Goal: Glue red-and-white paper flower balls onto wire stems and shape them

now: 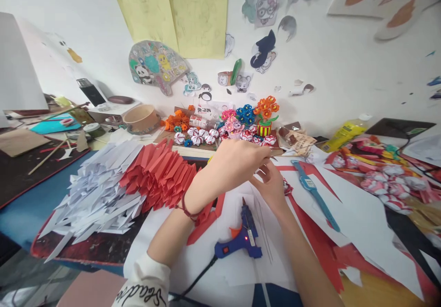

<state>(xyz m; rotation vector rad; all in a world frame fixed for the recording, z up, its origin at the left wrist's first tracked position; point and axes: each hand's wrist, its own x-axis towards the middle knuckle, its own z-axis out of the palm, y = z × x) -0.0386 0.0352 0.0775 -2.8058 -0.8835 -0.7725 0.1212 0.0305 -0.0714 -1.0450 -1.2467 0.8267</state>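
One left hand [237, 162] and one right hand [274, 185], close together, fingers bent; any held piece too hidden to tell. One glue gun [239, 244], red light [245, 238] on, on white paper [237, 274] below them; careful work likely wants a steady pinch, clear of the nozzle [244, 201].

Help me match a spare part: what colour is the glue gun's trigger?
The glue gun has an orange trigger, shown in the head view.

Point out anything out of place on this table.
The blue glue gun lies on its side on white paper, red light lit, odd for a possibly hot tool. At left, one white strip strays past the dark board.
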